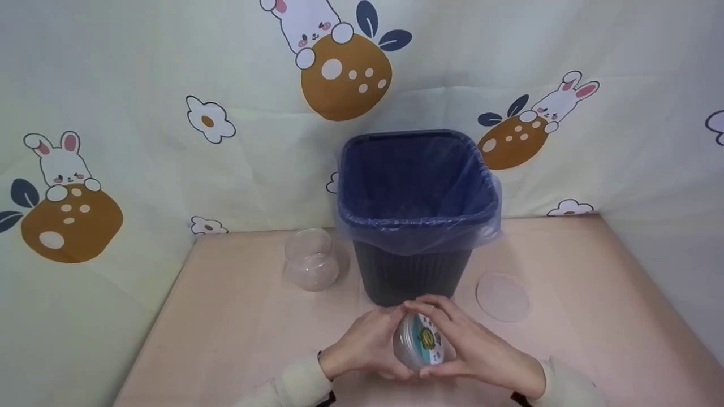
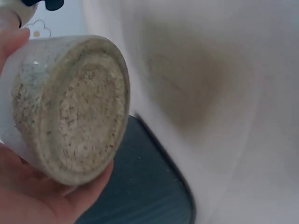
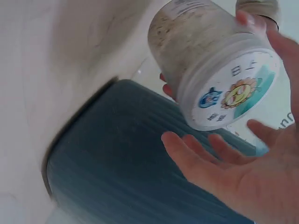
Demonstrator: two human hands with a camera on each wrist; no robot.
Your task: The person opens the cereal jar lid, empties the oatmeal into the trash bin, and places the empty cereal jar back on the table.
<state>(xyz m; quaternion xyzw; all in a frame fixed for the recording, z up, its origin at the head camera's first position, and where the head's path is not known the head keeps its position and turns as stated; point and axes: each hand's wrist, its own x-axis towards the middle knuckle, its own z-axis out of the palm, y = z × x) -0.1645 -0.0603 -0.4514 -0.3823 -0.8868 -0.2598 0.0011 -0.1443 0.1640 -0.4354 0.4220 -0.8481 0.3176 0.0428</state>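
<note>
A clear plastic jar (image 2: 28, 100) with pale, speckled contents is tilted on its side in front of the bin. My left hand (image 1: 365, 345) grips its body, thumb on one side and fingers on the other. The lid (image 3: 233, 91) has a white and teal label with a smiling sun face, and it sits on the jar toward my right hand (image 1: 481, 350). That hand spreads around the lid, with its thumb and fingers parted. In the right wrist view, several of its fingertips (image 3: 173, 137) stand apart from the lid's face.
A dark bin (image 1: 416, 277) with a bluish plastic liner (image 1: 418, 240) stands just beyond my hands. Left of it is a clear round plastic container (image 1: 311, 271). To its right, a translucent disc (image 1: 502, 297) lies on the pinkish table (image 1: 226, 339). Rabbit-printed fabric (image 1: 169, 68) hangs behind.
</note>
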